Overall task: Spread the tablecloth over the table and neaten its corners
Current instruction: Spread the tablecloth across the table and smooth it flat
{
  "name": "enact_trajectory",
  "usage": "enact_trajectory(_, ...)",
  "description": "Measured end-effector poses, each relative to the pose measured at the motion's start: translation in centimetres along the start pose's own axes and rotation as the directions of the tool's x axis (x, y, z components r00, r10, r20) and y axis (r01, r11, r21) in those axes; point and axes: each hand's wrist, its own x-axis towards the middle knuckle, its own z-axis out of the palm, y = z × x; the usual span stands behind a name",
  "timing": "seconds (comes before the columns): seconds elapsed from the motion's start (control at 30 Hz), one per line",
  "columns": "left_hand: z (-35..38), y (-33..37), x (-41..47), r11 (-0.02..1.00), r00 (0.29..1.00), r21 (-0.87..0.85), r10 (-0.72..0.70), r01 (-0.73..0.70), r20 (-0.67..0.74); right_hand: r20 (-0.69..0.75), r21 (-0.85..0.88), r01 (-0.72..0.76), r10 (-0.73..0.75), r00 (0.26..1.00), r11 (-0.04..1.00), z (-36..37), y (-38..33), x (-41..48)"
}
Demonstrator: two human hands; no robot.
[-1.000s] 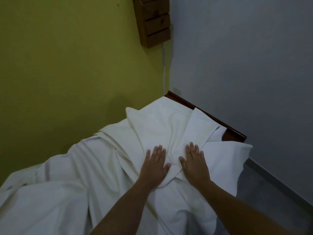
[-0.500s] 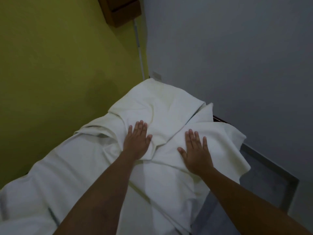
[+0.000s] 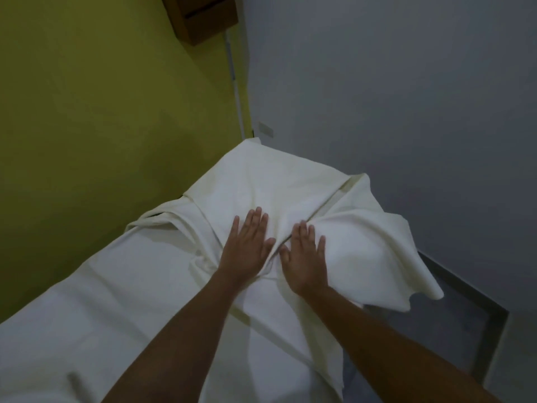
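Your left hand (image 3: pixel 247 251) and right hand (image 3: pixel 305 260) are both bare, with slim fingers and all five showing on each. Your left forearm (image 3: pixel 186 324) and right forearm (image 3: pixel 377 338) are bare as well, with skin showing right down to the lower edge of the view. The dim light hides your nails and any finer marks.

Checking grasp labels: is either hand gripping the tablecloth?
No, the left hand and the right hand both lie flat, fingers straight, pressing on the tablecloth.
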Motion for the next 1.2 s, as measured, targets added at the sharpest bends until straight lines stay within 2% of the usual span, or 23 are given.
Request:
enact_trajectory(0.13,0.4,-1.7,0.4,0.999,0.988,0.026,-0.026,0.022,0.150,-0.028,-0.102,0.055,-0.058,0.998,0.993,1.6,2.0,0.2)
enact_trajectory(0.27,-0.2,-3.2,3.1,0.981,0.986,0.194,-0.044,0.012,0.161,-0.041,-0.158,0.015,-0.022,0.999,0.987,0.7,3.1,1.2)
enact_trajectory(0.33,-1.5,-3.5,5.1,0.959,0.992,0.283,-0.059,0.025,0.113,-0.029,-0.205,-0.012,0.006,1.000,0.979,0.3,4.2,1.6)
enact_trajectory(0.4,-2.2,-3.6,6.7,0.956,0.985,0.281,-0.119,0.080,0.124,-0.034,-0.242,-0.032,0.024,0.999,0.970,0.0,5.9,2.0)
enact_trajectory(0.47,-2.4,-2.8,7.3,0.937,0.982,0.316,-0.180,0.153,0.059,-0.027,-0.267,-0.051,0.046,0.999,0.962,-0.5,7.6,2.1)
enact_trajectory(0.53,-1.8,-1.2,7.4,0.952,0.986,0.259,-0.165,0.161,-0.006,-0.033,-0.289,-0.096,0.091,0.995,0.952,-1.0,9.5,1.9)
enact_trajectory(0.63,-1.2,1.0,7.8,0.965,0.990,0.228,-0.107,0.126,-0.097,-0.075,-0.308,-0.220,0.207,0.975,0.925,-1.9,13.0,1.1)
enact_trajectory(0.73,-1.4,1.3,7.8,0.966,0.991,0.223,-0.119,0.131,-0.067,-0.096,-0.257,-0.379,0.367,0.925,0.889,-3.7,14.7,0.5)
enact_trajectory(0.77,-1.4,1.2,7.6,0.969,0.988,0.199,-0.136,0.148,-0.076,-0.126,-0.223,-0.397,0.378,0.917,0.890,-4.1,14.3,0.6)
enact_trajectory(0.83,-1.5,1.1,7.7,0.968,0.978,0.141,-0.201,0.207,-0.056,-0.200,-0.161,-0.342,0.309,0.930,0.926,-4.7,11.8,0.9)
enact_trajectory(0.9,-1.6,1.7,7.8,0.968,0.970,0.088,-0.229,0.237,-0.084,-0.201,-0.106,-0.222,0.198,0.959,0.969,-4.6,8.2,1.6)
enact_trajectory(0.97,-1.5,2.9,7.3,0.983,0.976,0.027,-0.174,0.179,-0.131,-0.122,-0.071,-0.153,0.143,0.982,0.986,-3.9,5.5,2.0)
enact_trajectory(1.03,-0.4,3.9,6.1,0.999,0.992,0.008,-0.037,0.039,-0.120,-0.037,-0.103,-0.163,0.160,0.986,0.981,-2.3,5.4,2.1)
enact_trajectory(1.07,0.1,4.1,5.5,1.000,0.998,-0.013,-0.005,0.005,-0.062,-0.024,-0.142,-0.164,0.162,0.987,0.976,-1.7,6.1,2.0)
enact_trajectory(1.13,0.7,4.0,5.0,0.997,0.995,-0.065,-0.041,0.047,0.093,-0.014,-0.224,-0.127,0.128,0.992,0.966,-0.9,7.8,1.7)
enact_trajectory(1.2,0.8,3.5,5.6,0.996,0.988,-0.041,-0.073,0.079,0.138,0.006,-0.260,-0.106,0.112,0.994,0.960,-1.2,9.2,2.0)
